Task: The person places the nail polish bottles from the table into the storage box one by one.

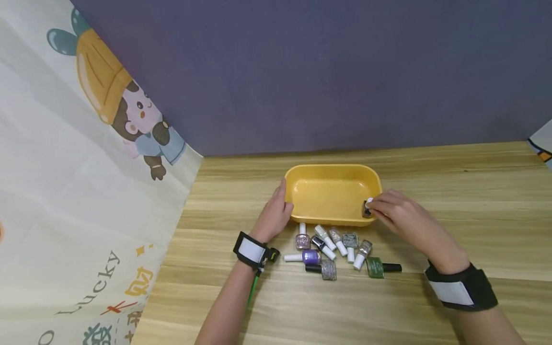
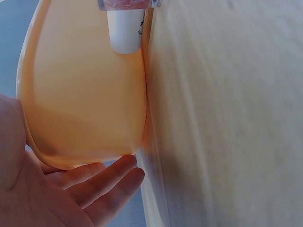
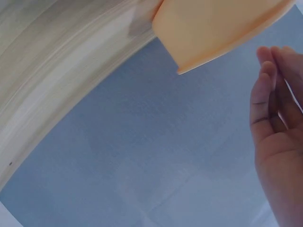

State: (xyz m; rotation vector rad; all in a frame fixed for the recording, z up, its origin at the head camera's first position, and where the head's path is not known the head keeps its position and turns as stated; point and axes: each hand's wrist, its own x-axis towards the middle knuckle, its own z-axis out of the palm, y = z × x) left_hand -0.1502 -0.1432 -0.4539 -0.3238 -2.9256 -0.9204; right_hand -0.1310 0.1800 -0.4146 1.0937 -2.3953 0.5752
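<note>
A yellow plastic tray point(image 1: 329, 222) stands on the wooden table. My left hand point(image 1: 273, 213) grips its left end, fingers along the outer wall and thumb at the rim; in the left wrist view the fingers point(image 2: 102, 182) lie against that end. At the tray's right end my right hand point(image 1: 403, 218) pinches a dark nail polish bottle point(image 1: 366, 210) by its white cap, over the inside of the near right corner. The right wrist view shows the fingers point(image 3: 260, 101) bent together, the bottle hidden there.
Several nail polish bottles lie in front of the tray, among them a purple one point(image 1: 311, 257), a green one point(image 1: 375, 268), a silver glitter one point(image 1: 328, 270) and a pink one point(image 1: 303, 241). A dark blue-grey panel point(image 1: 345, 76) rises behind the table; a printed cloth point(image 1: 86, 191) hangs left.
</note>
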